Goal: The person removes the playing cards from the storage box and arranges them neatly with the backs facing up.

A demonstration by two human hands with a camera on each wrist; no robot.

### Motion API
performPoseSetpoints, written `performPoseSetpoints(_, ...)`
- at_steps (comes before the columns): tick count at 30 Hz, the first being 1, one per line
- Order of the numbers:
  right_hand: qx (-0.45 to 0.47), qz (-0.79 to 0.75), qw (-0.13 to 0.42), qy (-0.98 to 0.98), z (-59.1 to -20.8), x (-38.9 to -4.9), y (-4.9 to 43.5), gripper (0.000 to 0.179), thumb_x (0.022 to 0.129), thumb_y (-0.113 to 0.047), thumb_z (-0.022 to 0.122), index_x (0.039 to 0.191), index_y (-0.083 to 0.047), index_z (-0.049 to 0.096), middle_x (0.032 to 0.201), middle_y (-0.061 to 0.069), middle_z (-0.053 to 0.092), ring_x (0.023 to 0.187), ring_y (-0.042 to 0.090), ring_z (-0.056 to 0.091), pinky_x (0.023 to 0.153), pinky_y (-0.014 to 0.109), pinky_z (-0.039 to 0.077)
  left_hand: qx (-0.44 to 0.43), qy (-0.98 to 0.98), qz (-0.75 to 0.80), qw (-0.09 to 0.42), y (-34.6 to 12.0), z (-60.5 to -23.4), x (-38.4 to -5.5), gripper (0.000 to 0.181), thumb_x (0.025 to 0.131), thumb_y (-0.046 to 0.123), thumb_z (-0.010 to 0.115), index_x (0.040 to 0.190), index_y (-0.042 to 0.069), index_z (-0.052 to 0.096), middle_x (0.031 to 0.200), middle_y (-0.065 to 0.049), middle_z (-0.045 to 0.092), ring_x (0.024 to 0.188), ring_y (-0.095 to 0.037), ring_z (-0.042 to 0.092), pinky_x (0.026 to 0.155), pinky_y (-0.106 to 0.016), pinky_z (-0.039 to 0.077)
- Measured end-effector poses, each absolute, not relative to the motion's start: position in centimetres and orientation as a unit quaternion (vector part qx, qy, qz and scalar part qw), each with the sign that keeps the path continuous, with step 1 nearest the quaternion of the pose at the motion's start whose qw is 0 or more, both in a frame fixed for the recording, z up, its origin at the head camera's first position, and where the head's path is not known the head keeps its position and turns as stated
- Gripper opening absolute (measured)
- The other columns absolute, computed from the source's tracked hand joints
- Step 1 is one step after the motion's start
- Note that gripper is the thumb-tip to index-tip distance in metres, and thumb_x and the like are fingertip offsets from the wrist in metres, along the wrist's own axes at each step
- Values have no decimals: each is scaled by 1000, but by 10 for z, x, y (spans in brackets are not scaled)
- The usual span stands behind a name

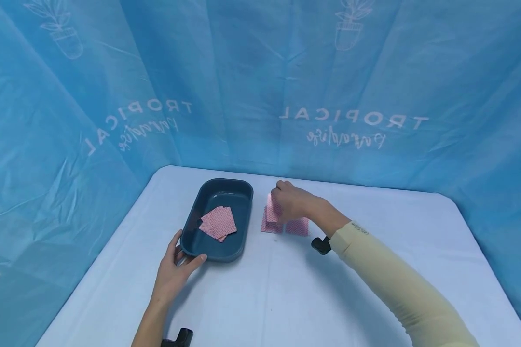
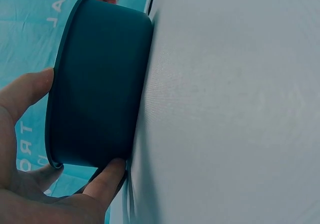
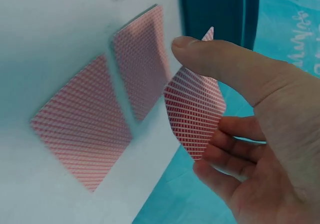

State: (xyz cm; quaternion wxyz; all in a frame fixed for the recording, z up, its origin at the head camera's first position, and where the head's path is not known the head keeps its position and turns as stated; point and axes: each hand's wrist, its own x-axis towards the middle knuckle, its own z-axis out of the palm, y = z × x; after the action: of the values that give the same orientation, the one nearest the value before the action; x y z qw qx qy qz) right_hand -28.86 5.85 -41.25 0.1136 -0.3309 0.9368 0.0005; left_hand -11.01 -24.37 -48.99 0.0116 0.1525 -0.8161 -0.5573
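My right hand (image 1: 293,200) pinches a red-and-white patterned playing card (image 3: 195,114) between thumb and fingers, back showing and bowed, above the table. Below it lie two groups of face-down cards side by side: a left one (image 1: 269,227), stacked thick at its edge in the right wrist view, and a right one (image 1: 298,228). At the near left corner of a dark blue rectangular tub (image 1: 247,212), my left hand (image 1: 172,270) holds on, thumb on the rim and fingers around the side. Inside the tub, several fanned cards (image 1: 221,222) lie face down.
A white cloth (image 1: 265,299) covers the table. Blue printed curtains (image 1: 312,86) hang behind it and along both sides. The tub stands left of the cards on the table. Black wrist camera mounts (image 1: 321,245) sit at both wrists.
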Motion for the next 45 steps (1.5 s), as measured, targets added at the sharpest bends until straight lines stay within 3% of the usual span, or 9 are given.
performPoseSetpoints(12, -315, -18, 123, 941, -427, -291, 83, 73, 69, -43, 84, 125, -7, 56, 112, 2, 45, 106, 19, 42, 87, 34, 48, 153, -811, -565, 8, -246, -492, -110, 94, 82, 34, 77, 154, 29, 17, 147, -20, 35, 131, -38, 40, 96, -46, 43)
performPoseSetpoints(25, -298, -23, 136, 944, -428, -292, 113, 75, 69, -40, 85, 128, -6, 54, 114, 5, 46, 107, 22, 43, 85, 36, 49, 150, -804, -575, 16, -243, -495, -110, 94, 81, 34, 79, 153, 31, 19, 145, -19, 38, 131, -35, 42, 96, -44, 43)
performPoseSetpoints(34, -290, -41, 151, 944, -434, -291, 119, 87, 67, -41, 87, 136, -3, 49, 121, 9, 46, 113, 25, 43, 93, 42, 47, 166, -803, -572, 19, -246, -494, -107, 95, 79, 35, 80, 153, 32, 20, 147, -19, 36, 131, -36, 42, 95, -44, 44)
performPoseSetpoints(45, -270, -47, 159, 949, -443, -289, 144, 88, 65, -40, 89, 135, -4, 50, 121, 9, 46, 111, 25, 43, 90, 43, 49, 147, -797, -585, 28, -245, -496, -109, 92, 80, 32, 80, 153, 30, 23, 146, -18, 38, 128, -38, 44, 94, -45, 45)
